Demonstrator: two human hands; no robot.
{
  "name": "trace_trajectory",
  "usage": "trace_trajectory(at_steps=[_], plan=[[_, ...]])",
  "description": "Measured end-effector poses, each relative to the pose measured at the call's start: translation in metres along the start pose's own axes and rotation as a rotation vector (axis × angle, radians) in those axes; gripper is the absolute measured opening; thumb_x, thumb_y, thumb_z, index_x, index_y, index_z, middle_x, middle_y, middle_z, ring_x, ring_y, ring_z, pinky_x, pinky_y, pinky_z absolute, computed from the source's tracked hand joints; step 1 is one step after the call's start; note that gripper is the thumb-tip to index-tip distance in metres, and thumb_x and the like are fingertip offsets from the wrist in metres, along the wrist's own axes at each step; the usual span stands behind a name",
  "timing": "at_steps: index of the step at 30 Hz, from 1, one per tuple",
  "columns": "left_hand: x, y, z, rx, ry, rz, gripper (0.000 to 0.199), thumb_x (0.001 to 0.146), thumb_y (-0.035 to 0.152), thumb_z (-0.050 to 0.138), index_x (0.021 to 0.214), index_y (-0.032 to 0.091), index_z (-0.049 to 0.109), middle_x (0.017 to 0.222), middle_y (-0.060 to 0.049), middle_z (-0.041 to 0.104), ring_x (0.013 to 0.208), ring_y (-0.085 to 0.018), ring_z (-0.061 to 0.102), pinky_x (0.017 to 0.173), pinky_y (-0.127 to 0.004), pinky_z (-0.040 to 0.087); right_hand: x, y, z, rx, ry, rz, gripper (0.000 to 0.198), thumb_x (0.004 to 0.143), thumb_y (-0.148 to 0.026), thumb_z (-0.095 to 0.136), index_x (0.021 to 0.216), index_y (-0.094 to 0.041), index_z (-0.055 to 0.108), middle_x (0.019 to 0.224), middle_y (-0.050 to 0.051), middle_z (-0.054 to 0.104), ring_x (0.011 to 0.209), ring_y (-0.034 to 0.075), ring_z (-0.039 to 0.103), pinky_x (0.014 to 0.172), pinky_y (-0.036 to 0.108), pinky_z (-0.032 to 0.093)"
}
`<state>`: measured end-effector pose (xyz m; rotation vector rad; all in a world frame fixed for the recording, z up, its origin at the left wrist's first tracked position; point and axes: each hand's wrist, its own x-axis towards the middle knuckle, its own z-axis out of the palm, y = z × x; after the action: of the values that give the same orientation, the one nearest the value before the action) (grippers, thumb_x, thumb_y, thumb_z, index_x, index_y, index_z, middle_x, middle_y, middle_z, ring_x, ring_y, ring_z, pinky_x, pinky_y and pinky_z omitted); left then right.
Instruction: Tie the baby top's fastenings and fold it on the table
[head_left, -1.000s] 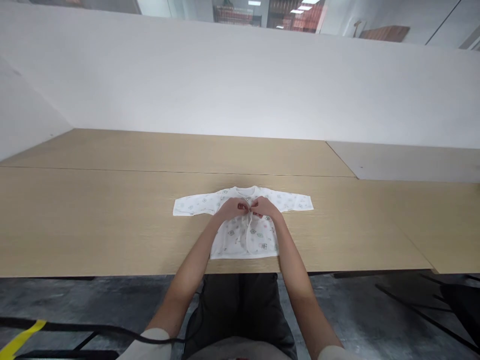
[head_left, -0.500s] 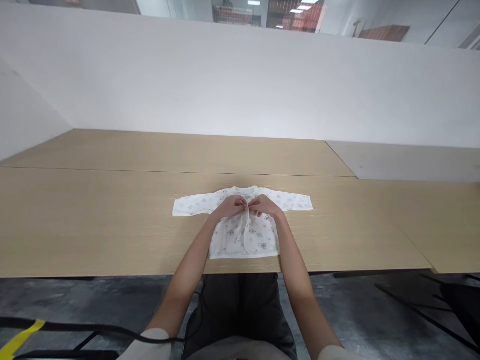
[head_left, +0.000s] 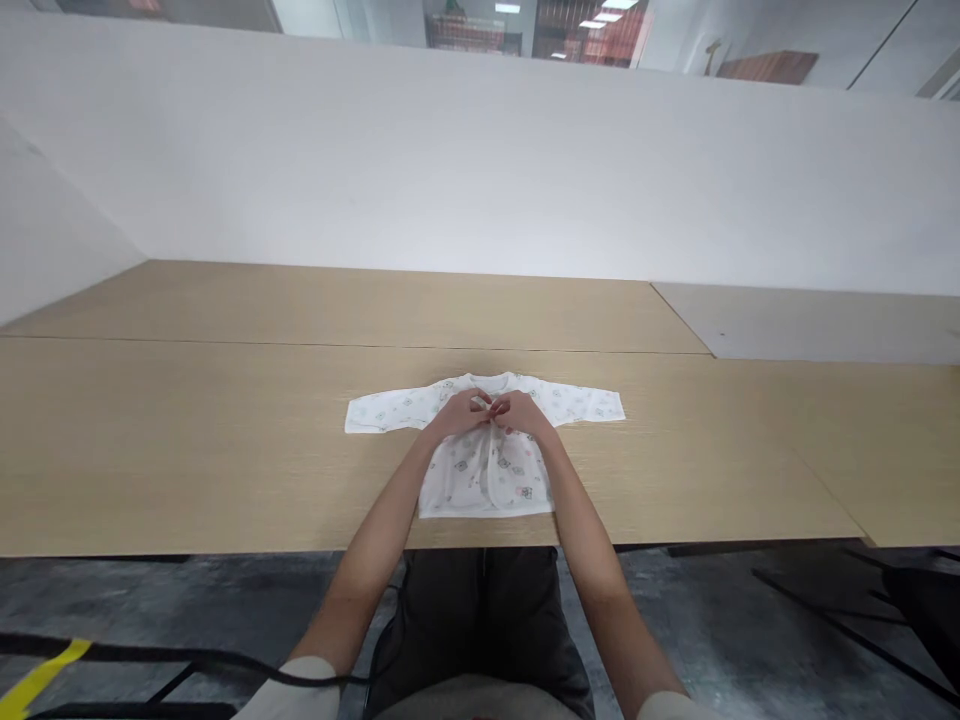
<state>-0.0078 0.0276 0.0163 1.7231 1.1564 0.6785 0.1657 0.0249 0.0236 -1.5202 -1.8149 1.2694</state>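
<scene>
Both bare arms reach from the near side toward the far side, the left forearm (head_left: 375,535) slanting rightward and the right forearm (head_left: 592,540) leftward. The left wrist (head_left: 433,433) and right wrist (head_left: 550,434) bend inward. The left grip (head_left: 460,413) and right grip (head_left: 520,412) face each other closely at the centre, fingers (head_left: 504,404) curled and pinched.

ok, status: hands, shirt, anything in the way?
Left hand and right hand pinching white shirt at upper front. Shirt on table, sleeves spread. Hands partly hide the pinched spot.
</scene>
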Motion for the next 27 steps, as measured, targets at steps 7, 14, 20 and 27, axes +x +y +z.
trace_trajectory(at_steps=[7, 14, 20, 27], plan=[[0.005, -0.010, 0.005, -0.002, 0.012, 0.033, 0.027, 0.067, 0.030, 0.064, 0.091, 0.018, 0.061, 0.077, -0.004, 0.072, 0.074, -0.021, 0.067, 0.064, -0.027, 0.047, 0.001, 0.000, 0.001, -0.057, 0.013, 0.037, 0.024, 0.061, -0.003, 0.056, 0.079, -0.014, 0.067, 0.066, 0.002, 0.067, 0.054, 0.011, 0.060, 0.048, 0.017, 0.044], [0.004, -0.009, 0.002, 0.050, 0.009, 0.041, 0.026, 0.068, 0.028, 0.063, 0.092, 0.018, 0.059, 0.076, -0.003, 0.072, 0.075, -0.020, 0.067, 0.064, -0.027, 0.047, 0.000, 0.000, -0.002, -0.150, -0.016, 0.066, 0.010, 0.065, -0.008, 0.059, 0.068, -0.013, 0.067, 0.052, 0.001, 0.062, 0.046, 0.010, 0.056, 0.047, 0.017, 0.042], [0.003, -0.007, 0.003, -0.047, 0.038, -0.010, 0.024, 0.064, 0.031, 0.065, 0.080, 0.018, 0.053, 0.064, 0.000, 0.067, 0.061, -0.016, 0.061, 0.055, -0.024, 0.042, -0.001, 0.001, -0.004, -0.123, -0.016, 0.078, 0.008, 0.064, -0.011, 0.062, 0.060, -0.014, 0.067, 0.045, 0.001, 0.060, 0.043, 0.011, 0.054, 0.047, 0.019, 0.042], [-0.001, 0.006, 0.004, -0.186, 0.085, -0.063, 0.030, 0.059, 0.028, 0.067, 0.073, 0.019, 0.042, 0.055, 0.005, 0.058, 0.051, -0.011, 0.051, 0.050, -0.021, 0.033, 0.002, 0.007, -0.004, 0.002, -0.057, 0.054, 0.008, 0.064, -0.014, 0.059, 0.058, -0.014, 0.063, 0.048, 0.000, 0.059, 0.042, 0.009, 0.052, 0.044, 0.018, 0.041]])
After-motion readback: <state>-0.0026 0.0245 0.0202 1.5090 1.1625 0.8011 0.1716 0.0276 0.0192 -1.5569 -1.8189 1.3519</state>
